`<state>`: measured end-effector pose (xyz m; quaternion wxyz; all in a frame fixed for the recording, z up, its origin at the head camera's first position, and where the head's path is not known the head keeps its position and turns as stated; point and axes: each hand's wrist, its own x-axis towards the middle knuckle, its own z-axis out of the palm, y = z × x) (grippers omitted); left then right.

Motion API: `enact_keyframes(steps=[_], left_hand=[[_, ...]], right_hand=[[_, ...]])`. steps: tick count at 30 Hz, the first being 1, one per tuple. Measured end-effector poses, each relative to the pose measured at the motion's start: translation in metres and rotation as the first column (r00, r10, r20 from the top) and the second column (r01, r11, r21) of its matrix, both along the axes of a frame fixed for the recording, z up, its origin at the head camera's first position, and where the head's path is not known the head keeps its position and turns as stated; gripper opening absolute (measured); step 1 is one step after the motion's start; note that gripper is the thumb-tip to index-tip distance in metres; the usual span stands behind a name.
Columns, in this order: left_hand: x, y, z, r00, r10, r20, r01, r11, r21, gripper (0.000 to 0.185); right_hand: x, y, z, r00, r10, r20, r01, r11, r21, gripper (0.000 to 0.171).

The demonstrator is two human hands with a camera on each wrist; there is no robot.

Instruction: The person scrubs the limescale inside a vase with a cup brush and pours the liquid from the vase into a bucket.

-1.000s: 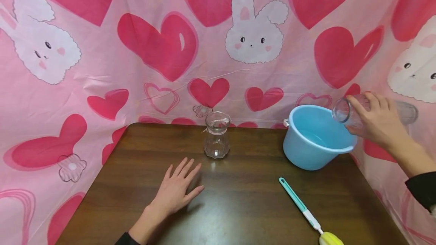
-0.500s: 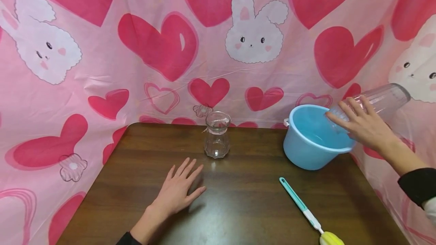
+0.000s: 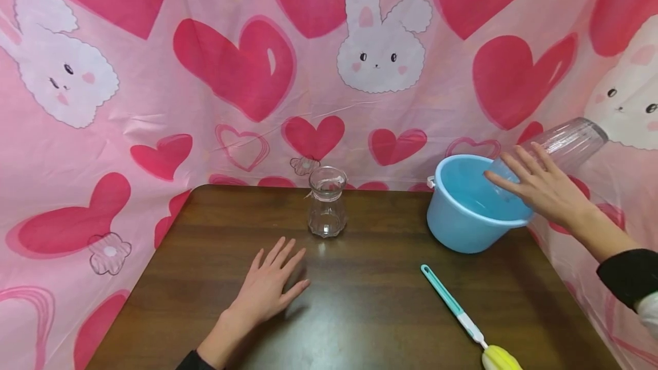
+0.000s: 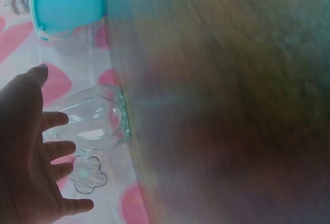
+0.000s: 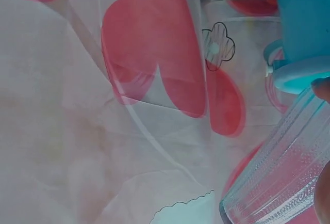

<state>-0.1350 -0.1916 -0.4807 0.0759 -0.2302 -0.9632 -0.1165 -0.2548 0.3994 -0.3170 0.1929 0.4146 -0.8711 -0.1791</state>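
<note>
— What's going on at the blue basin (image 3: 465, 233)?

— The right hand (image 3: 545, 190) holds a ribbed clear glass (image 3: 565, 144) tipped mouth-down over the basin, fingers curled round its lower part and the base pointing up and away. It looks like the emptying step; I can't make out any water running from it.

— And the left hand (image 3: 269, 284)?

— Flat on the desk (image 3: 370, 301), fingers spread and relaxed, holding nothing. A small glass vase (image 3: 327, 201) stands upright just beyond its fingertips, apart from them.

— What would the next move call for?

— My guess: righting the glass clear of the basin rim before it goes anywhere.

— Anything in the way?

— A bottle brush (image 3: 462, 318) with a teal handle and yellow head lies diagonally on the desk in front of the basin. Otherwise only the pink heart-and-rabbit cloth (image 3: 205, 73) hanging behind.
</note>
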Motion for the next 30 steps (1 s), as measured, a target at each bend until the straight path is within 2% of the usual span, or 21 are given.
enact_keyframes(steps=[5,8,11,14,16,18,19,21,24,27,29,30], left_hand=[[0.000,0.001,-0.001,1.000,0.006,0.000,-0.006,1.000,0.010,0.066],[0.001,0.002,-0.002,1.000,0.006,-0.002,-0.006,1.000,0.015,0.065],[0.001,0.003,-0.003,1.000,0.002,0.003,-0.002,1.000,0.012,0.065],[0.001,0.003,-0.003,1.000,0.004,0.013,-0.004,1.000,0.005,0.065],[0.002,0.002,-0.003,1.000,0.011,0.020,-0.011,1.000,0.001,0.066],[0.002,0.002,-0.003,1.000,0.014,0.023,-0.014,1.000,0.001,0.066],[0.001,0.002,-0.003,1.000,0.014,0.025,-0.014,1.000,0.003,0.066],[0.001,0.002,-0.002,1.000,0.010,0.026,-0.010,1.000,0.001,0.066],[-0.001,0.002,-0.001,1.000,0.000,0.021,0.000,1.000,0.001,0.065],[-0.002,0.003,0.000,1.000,0.000,0.017,0.000,1.000,-0.004,0.065],[-0.003,0.003,0.001,1.000,0.001,0.017,-0.001,1.000,-0.001,0.065],[-0.003,0.004,0.001,1.000,0.000,0.016,0.000,1.000,0.001,0.065]], right_hand=[[0.002,-0.002,0.003,1.000,-0.031,-0.001,0.031,0.999,-0.032,0.153],[0.009,-0.005,0.007,0.997,-0.081,-0.015,0.079,0.992,-0.097,0.148],[0.020,-0.009,0.011,0.989,-0.145,-0.041,0.134,0.971,-0.199,0.145],[0.033,-0.014,0.014,0.980,-0.191,-0.054,0.164,0.933,-0.320,0.138],[0.041,-0.017,0.015,0.978,-0.201,-0.059,0.163,0.908,-0.386,0.107],[0.051,-0.020,0.014,0.976,-0.215,-0.044,0.172,0.873,-0.457,0.085],[0.056,-0.022,0.014,0.972,-0.231,-0.036,0.184,0.853,-0.489,0.085],[0.066,-0.025,0.012,0.964,-0.264,-0.010,0.215,0.805,-0.552,0.103],[0.083,-0.030,0.010,0.943,-0.327,0.065,0.290,0.708,-0.644,0.117],[0.099,-0.036,0.011,0.914,-0.364,0.181,0.379,0.603,-0.702,0.101],[0.109,-0.041,0.014,0.877,-0.388,0.283,0.464,0.531,-0.709,0.099],[0.113,-0.044,0.016,0.860,-0.395,0.323,0.497,0.504,-0.707,0.102]])
